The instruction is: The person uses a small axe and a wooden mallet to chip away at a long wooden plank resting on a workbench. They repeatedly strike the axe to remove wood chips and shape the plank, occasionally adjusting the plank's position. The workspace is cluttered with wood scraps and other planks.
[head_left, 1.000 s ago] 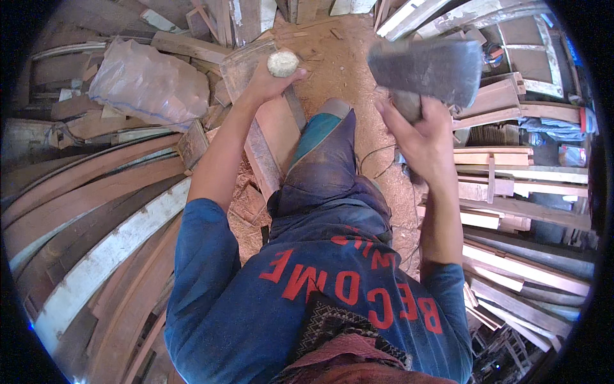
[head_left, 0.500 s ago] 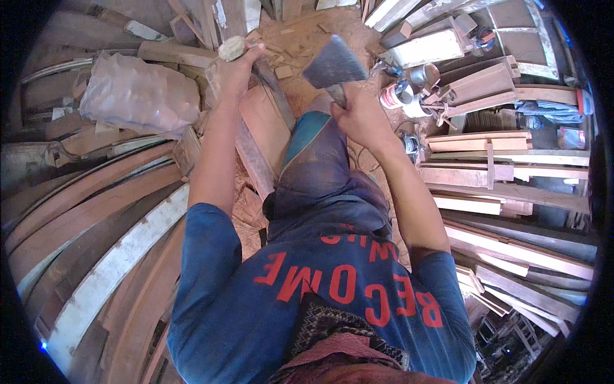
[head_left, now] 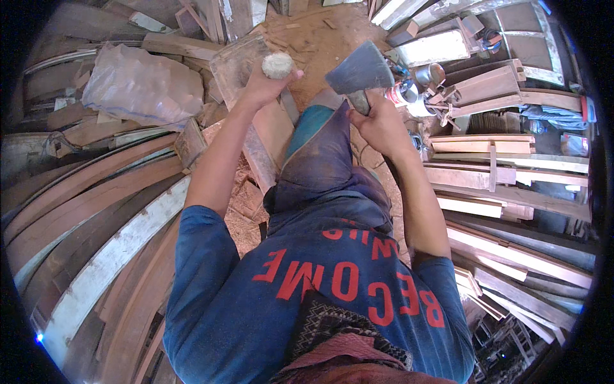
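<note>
In front of my knee, my right hand (head_left: 381,125) is closed round the short handle of a hatchet (head_left: 360,72). Its broad grey blade points away from me, tilted upward. To its left, my left hand (head_left: 261,89) is closed on a piece with a pale, rough, round end (head_left: 277,65), which looks like wood; the rest of it is hidden by the hand. The blade and the round-ended piece are apart. Below my left hand lies a wide wooden board (head_left: 274,131), alongside my bent leg.
A translucent plastic sack (head_left: 141,86) lies at the far left, above long curved planks (head_left: 121,269). At the right are stacked boards (head_left: 486,174), a metal can (head_left: 430,74) and a white bucket (head_left: 419,105). Wood chips (head_left: 300,45) litter the floor ahead.
My left hand has moved right and a little nearer with the round-ended piece. My right hand has shifted right, and the hatchet blade has turned with it.
</note>
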The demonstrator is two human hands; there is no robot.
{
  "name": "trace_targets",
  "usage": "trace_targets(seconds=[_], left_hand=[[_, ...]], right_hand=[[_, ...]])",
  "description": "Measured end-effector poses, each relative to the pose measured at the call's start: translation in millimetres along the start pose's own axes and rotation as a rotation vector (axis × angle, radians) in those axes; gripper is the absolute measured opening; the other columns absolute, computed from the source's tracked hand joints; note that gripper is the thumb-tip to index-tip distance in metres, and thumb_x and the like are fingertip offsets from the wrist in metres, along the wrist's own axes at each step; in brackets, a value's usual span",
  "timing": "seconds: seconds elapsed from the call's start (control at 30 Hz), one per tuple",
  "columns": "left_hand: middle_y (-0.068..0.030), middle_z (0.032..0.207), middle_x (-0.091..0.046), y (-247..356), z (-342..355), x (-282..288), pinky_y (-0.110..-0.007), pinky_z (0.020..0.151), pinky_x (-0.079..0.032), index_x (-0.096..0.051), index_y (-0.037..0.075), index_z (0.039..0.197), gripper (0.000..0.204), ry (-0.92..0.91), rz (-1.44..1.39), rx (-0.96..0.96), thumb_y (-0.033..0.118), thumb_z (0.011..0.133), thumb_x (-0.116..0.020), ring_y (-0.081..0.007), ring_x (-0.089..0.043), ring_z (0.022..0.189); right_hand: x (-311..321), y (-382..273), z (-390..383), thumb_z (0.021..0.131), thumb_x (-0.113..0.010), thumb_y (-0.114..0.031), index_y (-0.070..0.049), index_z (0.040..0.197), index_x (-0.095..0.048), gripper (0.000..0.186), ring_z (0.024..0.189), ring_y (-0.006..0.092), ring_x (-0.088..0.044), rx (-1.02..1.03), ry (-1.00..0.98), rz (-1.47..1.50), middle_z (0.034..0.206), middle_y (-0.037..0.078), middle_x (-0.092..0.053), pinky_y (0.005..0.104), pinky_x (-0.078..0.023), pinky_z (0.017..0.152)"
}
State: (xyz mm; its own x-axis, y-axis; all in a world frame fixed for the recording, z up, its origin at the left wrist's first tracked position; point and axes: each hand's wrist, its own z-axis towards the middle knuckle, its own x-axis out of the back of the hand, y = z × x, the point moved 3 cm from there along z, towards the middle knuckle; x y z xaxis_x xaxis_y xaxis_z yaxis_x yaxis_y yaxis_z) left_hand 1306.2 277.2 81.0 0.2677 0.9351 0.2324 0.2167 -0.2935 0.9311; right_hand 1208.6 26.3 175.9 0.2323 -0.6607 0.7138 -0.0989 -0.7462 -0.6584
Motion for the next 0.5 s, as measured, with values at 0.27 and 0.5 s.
trace_targets(seconds=[0.27,0.5], left_hand=[[-0.0088,0.107,-0.074,-14,-11,-6,-0.038,0.091,-0.056,-0.07,0.004,0.116,0.053,0.009,0.08,-0.089,0.036,0.08,-0.092,-0.0203,-0.07,0.104],[-0.0094,0.103,-0.075,-13,-32,-15,-0.037,0.091,-0.055,-0.069,0.003,0.118,0.047,0.074,0.265,-0.244,0.018,0.078,-0.089,-0.0209,-0.07,0.099]], right_hand=[[-18,-40,18,0.093,-0.072,-0.023,0.003,0.098,-0.069,0.027,0.087,0.0462,-0.069,0.171,0.108,-0.142,0.09,0.026,-0.071,0.051,-0.054,0.077],[-45,-31,15,0.092,-0.069,-0.023,0.002,0.089,-0.07,0.025,0.084,0.0493,-0.067,0.168,0.017,-0.191,0.087,0.029,-0.069,0.0568,-0.054,0.077]])
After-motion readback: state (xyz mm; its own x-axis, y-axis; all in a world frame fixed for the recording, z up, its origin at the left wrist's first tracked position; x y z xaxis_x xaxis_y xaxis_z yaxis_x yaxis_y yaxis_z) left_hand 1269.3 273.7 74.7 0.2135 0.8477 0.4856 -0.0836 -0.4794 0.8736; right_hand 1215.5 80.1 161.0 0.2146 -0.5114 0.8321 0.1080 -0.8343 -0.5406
